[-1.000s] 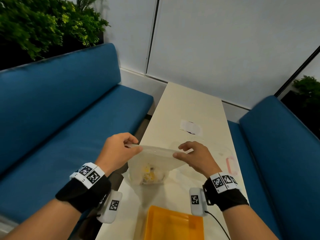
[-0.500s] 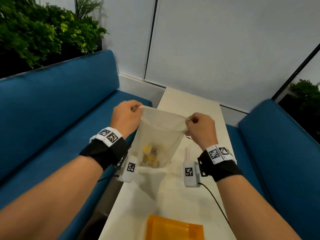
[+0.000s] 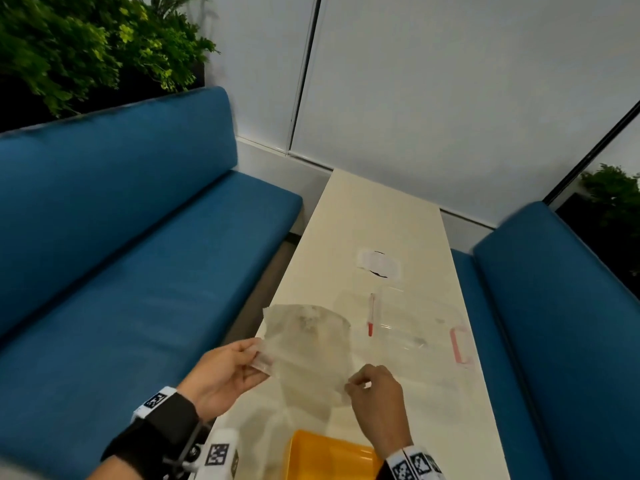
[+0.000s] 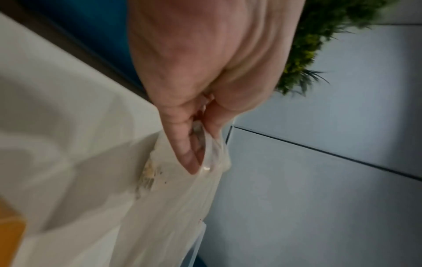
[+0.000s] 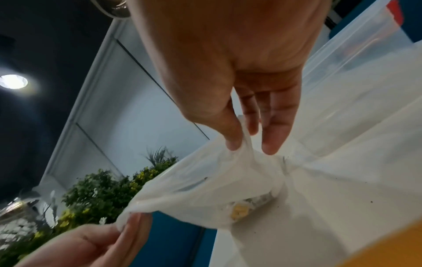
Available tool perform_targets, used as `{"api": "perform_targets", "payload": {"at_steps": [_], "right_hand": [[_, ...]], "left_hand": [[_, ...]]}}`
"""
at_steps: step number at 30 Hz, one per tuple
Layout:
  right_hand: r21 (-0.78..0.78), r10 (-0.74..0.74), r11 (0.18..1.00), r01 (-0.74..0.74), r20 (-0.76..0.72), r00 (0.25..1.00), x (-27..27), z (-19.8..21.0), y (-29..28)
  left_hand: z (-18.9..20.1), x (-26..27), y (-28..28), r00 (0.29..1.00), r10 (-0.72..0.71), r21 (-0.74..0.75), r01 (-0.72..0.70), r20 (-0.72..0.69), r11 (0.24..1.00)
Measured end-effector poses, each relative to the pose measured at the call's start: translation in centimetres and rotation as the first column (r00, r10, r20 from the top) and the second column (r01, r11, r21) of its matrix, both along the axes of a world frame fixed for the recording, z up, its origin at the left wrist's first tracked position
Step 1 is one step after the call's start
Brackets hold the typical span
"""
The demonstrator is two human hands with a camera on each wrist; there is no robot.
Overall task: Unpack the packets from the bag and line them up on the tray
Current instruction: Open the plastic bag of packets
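A thin translucent plastic bag (image 3: 308, 344) hangs just above the cream table (image 3: 381, 216), stretched between both hands. My left hand (image 3: 258, 358) pinches its left edge between thumb and fingers (image 4: 182, 155). On the right edge, my right hand (image 3: 353, 384) pinches a fold with its thumb and fingers (image 5: 233, 140). Small packets (image 5: 239, 211), one yellow, show through the bag (image 5: 205, 180), and the packets (image 4: 148, 173) also show blurred in the left wrist view. The orange tray (image 3: 329, 459) sits at the near table edge, below the hands.
Farther along the table lie a clear zip bag with a red slider (image 3: 460, 344), a thin red-tipped stick (image 3: 371, 315) and a white patch (image 3: 379, 264). Blue benches (image 3: 138, 271) flank the narrow table on both sides. A white wall closes the far end.
The bag was held up high half a second ago. Both hands have brought it down and nearer, close above the table in front of the tray, still holding its edges.
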State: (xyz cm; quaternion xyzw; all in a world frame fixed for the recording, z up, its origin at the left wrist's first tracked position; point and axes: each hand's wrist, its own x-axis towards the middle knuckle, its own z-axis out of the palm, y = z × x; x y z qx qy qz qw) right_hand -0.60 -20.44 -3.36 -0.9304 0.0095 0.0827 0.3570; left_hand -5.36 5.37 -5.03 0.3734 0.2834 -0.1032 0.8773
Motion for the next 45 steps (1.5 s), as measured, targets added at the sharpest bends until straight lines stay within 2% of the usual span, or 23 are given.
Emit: {"api": "perform_targets", "payload": {"at_steps": [2,4,6,8,10,11,13,17,20,22,25,28,30,31,32,33,34,35,36,38,40,42,45], "right_hand": [[0.071,-0.096,0.993,0.097,-0.027,0.995,0.6,0.2,0.0],[0.249,-0.224,0.936,0.25,-0.129,0.966,1.4,0.7,0.0],[0.479,-0.277,0.781,0.4,-0.309,0.91,2.0,1.4,0.0],[0.684,-0.187,0.532,0.5,-0.481,0.857,2.5,1.6,0.1],[0.752,-0.073,0.343,0.562,-0.575,0.815,2.9,1.1,0.2],[0.752,-0.036,0.284,0.594,-0.611,0.791,3.0,0.8,0.3],[0.703,-0.01,0.248,0.667,-0.687,0.727,3.0,0.1,0.6],[0.591,-0.051,0.479,0.649,-0.72,0.692,2.0,-0.7,1.7],[0.655,-0.029,0.511,0.557,-0.634,0.773,1.2,0.1,2.8],[0.681,0.065,0.639,0.359,-0.513,0.856,1.1,0.1,3.2],[0.424,0.117,0.906,0.006,-0.262,0.958,0.9,-0.6,3.6],[0.356,0.026,0.934,0.034,-0.163,0.986,1.5,-1.2,4.0],[0.383,-0.048,0.917,0.109,-0.166,0.985,1.9,-1.2,4.3],[0.378,-0.065,0.918,0.12,-0.154,0.986,2.1,-1.2,4.4],[0.362,-0.074,0.925,0.115,-0.124,0.989,2.3,-1.3,4.5],[0.335,-0.077,0.937,0.103,-0.089,0.993,2.4,-1.5,4.5],[0.307,-0.074,0.948,0.087,-0.055,0.996,2.4,-1.6,4.6],[0.29,-0.07,0.954,0.072,-0.02,0.997,2.5,-1.6,4.7],[0.284,-0.061,0.957,0.055,0.013,0.998,2.4,-1.5,4.8],[0.273,-0.044,0.962,0.026,0.062,0.997,2.3,-1.1,5.1],[0.27,-0.049,0.963,0.016,0.115,0.992,2.2,-0.7,5.4],[0.261,-0.056,0.965,0.01,0.166,0.984,2.2,-0.5,5.4],[0.22,-0.021,0.975,-0.041,0.273,0.962,2.3,-0.2,5.1]], "left_hand": [[0.4,0.2,-0.6,1.0,0.02,-0.135,-0.021,-0.012,0.991],[0.4,0.2,-1.1,1.0,-0.011,-0.185,0.006,-0.026,0.983],[0.1,0.1,-1.2,0.997,-0.068,-0.174,0.06,-0.043,0.983],[-0.2,0.0,-1.1,0.99,-0.125,-0.137,0.115,-0.064,0.984],[-0.5,0.0,-1.1,0.986,-0.147,-0.127,0.137,-0.074,0.982],[-0.5,0.0,-1.2,0.989,-0.129,-0.127,0.119,-0.074,0.985],[-0.8,0.2,-1.1,0.996,-0.055,-0.141,0.044,-0.072,0.989],[-0.8,0.6,-1.0,0.995,0.09,-0.187,-0.098,-0.051,0.978],[-0.5,1.0,-1.2,0.991,0.129,-0.16,-0.13,-0.022,0.978],[-0.7,1.4,-1.1,0.993,0.118,-0.126,-0.119,-0.019,0.985],[-1.2,1.6,-0.7,0.998,0.054,-0.077,-0.056,-0.028,0.995],[-0.7,1.0,-1.1,0.999,-0.043,-0.006,0.043,0.018,0.999],[-0.4,0.5,-1.2,0.996,-0.057,0.243,0.039,0.067,0.969],[-0.3,0.0,-1.2,0.995,-0.066,0.449,0.025,0.076,0.893],[-0.1,-0.4,-1.1,0.993,-0.055,0.669,-0.027,0.101,0.743],[0.1,-0.8,-0.9,0.983,-0.048,0.835,-0.125,0.178,0.535],[0.8,-1.0,-1.0,0.947,-0.087,0.91,-0.267,0.308,0.318],[1.5,-1.1,-1.2,0.893,-0.2,0.908,-0.364,0.404,0.21],[2.5,-1.1,-1.8,0.85,-0.332,0.911,-0.362,0.409,0.196],[3.0,-0.7,-2.9,0.827,-0.525,0.979,-0.151,0.201,0.138],[2.3,0.5,-3.4,0.841,-0.539,0.999,0.042,-0.054,-0.035],[1.8,1.5,-3.4,0.85,-0.482,0.974,0.149,-0.213,-0.168],[1.0,2.1,-3.5,0.851,-0.475,0.965,0.127,-0.224,-0.229]]}}
